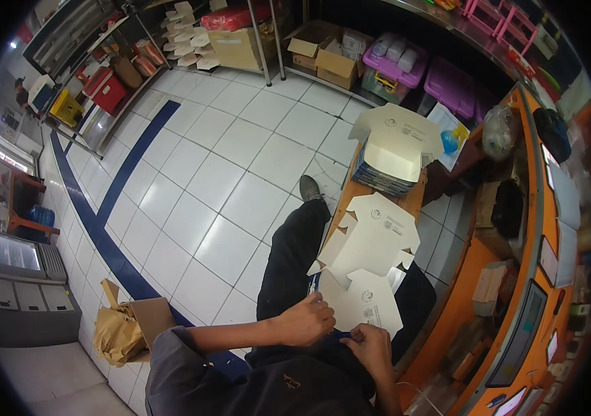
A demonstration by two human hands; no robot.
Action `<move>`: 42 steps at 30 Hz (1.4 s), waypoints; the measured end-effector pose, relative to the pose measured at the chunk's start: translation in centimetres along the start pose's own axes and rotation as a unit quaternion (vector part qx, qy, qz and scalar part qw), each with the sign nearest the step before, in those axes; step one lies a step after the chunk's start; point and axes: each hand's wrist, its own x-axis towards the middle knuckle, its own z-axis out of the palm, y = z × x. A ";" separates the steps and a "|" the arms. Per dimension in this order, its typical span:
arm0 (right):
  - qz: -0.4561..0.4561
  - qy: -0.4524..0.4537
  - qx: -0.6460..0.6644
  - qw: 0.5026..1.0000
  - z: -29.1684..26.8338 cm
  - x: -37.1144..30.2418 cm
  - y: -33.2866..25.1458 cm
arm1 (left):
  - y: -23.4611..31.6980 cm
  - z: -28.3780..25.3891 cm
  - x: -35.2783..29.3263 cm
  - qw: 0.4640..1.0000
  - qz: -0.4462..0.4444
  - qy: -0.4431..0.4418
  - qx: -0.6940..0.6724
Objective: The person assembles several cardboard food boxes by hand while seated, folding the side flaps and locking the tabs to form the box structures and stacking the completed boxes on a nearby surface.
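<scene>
A white carton blank [365, 299] with a dark blue outer face lies close to my body, partly folded. My left hand [307, 319] is closed, its fingers curled at the blank's left side. My right hand [370, 345] pinches the blank's near edge, where a strip of blue shows. Just beyond, a second flat carton blank [372, 236] rests on the wooden bench [342, 211], its tabs spread. At the bench's far end stands a stack of folded cartons [387, 166], the top one with its lid raised.
An orange counter [462, 277] runs along my right. To my left, a cardboard box [151, 320] with brown paper [117, 333] stands on the tiled floor [219, 208]. Purple-lidded bins [394, 66] and open cardboard boxes [337, 62] sit under a far shelf. My leg [295, 256] stretches beside the bench.
</scene>
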 end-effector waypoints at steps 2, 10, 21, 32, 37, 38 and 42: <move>-0.026 -0.007 -0.031 0.999 -0.3 0.4 -1.0 | 0.4 0.1 0.8 1.000 0.004 -0.007 0.006; -0.186 0.102 -0.094 0.973 -2.2 3.8 -3.9 | 1.4 -3.5 4.2 0.991 -0.081 0.073 0.075; -0.386 0.237 -0.128 0.882 -9.2 10.9 -4.1 | -5.0 -18.2 10.1 0.986 -0.066 -0.121 -0.098; -0.055 0.290 -0.034 0.955 -18.9 34.5 6.6 | -13.8 -12.5 28.3 0.993 0.009 0.058 0.097; -0.065 0.256 0.235 0.935 -18.8 41.9 21.6 | -18.8 -4.5 36.6 0.998 0.046 0.026 0.022; -0.022 0.201 0.189 0.961 -17.4 42.4 17.7 | -20.5 -4.8 35.0 0.999 0.020 0.018 0.034; 0.049 0.110 0.136 0.983 -18.5 41.0 11.8 | -22.8 -5.1 32.8 0.993 -0.056 -0.005 0.100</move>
